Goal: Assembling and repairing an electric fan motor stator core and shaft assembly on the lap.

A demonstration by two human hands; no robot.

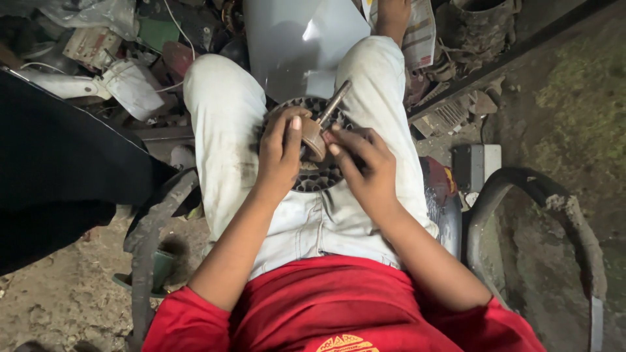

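I sit with a round dark perforated metal part [314, 177] resting in my lap, between thighs in white trousers. A brownish rotor-like piece with a metal shaft [322, 124] stands on its centre, the shaft tilting up and away from me. My left hand [280, 153] grips the brown piece from the left, thumb on top. My right hand [362, 163] holds the same piece and the rim of the round part from the right, fingers curled.
A white sheet panel [293, 45] lies ahead of my knees. Scrap parts and a white casing [134, 85] are piled at the far left. A dark curved tyre-like rim [541, 202] and a grey box [476, 166] sit on the dirt floor at right.
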